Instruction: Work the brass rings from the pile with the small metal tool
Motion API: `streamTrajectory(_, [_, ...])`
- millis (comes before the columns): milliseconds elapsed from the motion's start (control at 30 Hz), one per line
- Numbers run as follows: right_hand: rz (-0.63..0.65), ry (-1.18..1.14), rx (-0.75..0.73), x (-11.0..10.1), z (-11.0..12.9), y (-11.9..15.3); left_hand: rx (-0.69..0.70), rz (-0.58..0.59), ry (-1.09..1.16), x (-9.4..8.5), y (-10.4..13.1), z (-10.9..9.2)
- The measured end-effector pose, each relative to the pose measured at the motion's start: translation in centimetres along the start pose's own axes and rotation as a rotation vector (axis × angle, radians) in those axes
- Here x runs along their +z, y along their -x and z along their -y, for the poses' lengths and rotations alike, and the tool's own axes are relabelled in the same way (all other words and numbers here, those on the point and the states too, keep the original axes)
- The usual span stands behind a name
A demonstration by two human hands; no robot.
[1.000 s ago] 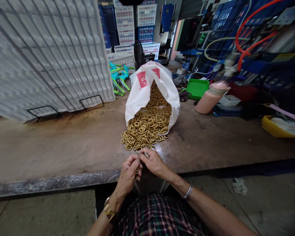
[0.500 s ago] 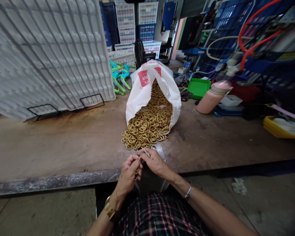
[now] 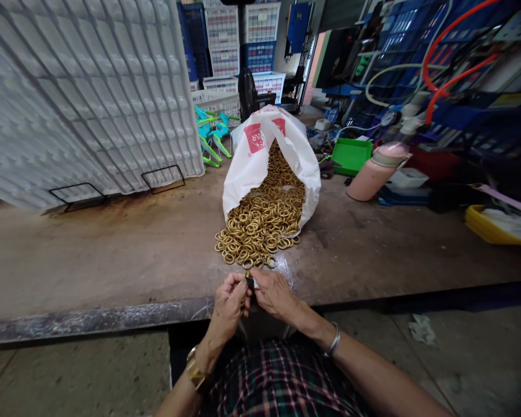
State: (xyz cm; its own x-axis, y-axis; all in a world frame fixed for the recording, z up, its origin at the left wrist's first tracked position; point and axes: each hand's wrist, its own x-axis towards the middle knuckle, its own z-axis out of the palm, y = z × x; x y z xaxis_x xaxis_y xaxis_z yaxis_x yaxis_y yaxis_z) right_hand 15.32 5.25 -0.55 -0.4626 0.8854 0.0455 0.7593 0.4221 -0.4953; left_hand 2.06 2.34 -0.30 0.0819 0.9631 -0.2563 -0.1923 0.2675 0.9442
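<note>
My left hand [image 3: 230, 301] is closed, its fingers curled around several brass-coloured rings, partly hidden in the palm. Against its thumb, my right hand [image 3: 274, 294] pinches a small tool with a dark, flat end [image 3: 250, 282]; the fingers cover most of it, and its exact kind cannot be made out. Just beyond both hands, a heap of brass-coloured rings [image 3: 260, 226] spills onto the worktable [image 3: 134, 255]. These come from a torn white plastic bag [image 3: 238, 179] with red print, lying with its mouth towards me.
White ribbed moulded trays [image 3: 91, 98] lean in a stack on the left, held by black wire stands [image 3: 162, 176]. Turquoise and green racks [image 3: 215, 136] stand behind. To the right are a green tray [image 3: 351, 155], a pink bottle [image 3: 373, 176] and a yellow basket [image 3: 495, 226].
My right hand has turned and shifted slightly down, bringing the tool's dark end into view at my left fingertips. The left hand stays in place with the rings.
</note>
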Motion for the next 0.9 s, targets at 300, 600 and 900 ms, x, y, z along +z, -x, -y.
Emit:
streamTrajectory(300, [0.094, 0.089, 0.032, -0.7, 0.5, -0.4, -0.001, -0.016, -0.044, 0.1, -0.1, -0.3])
streamTrajectory(600, [0.142, 0.129, 0.028, -0.4, 0.4, -0.7, 0.015, 0.016, -0.077, -0.1, 0.4, -0.8])
streamTrajectory(900, [0.144, 0.159, 0.074, -0.4, 1.3, -0.5, -0.003, 0.040, -0.059, -0.9, 1.4, -0.7])
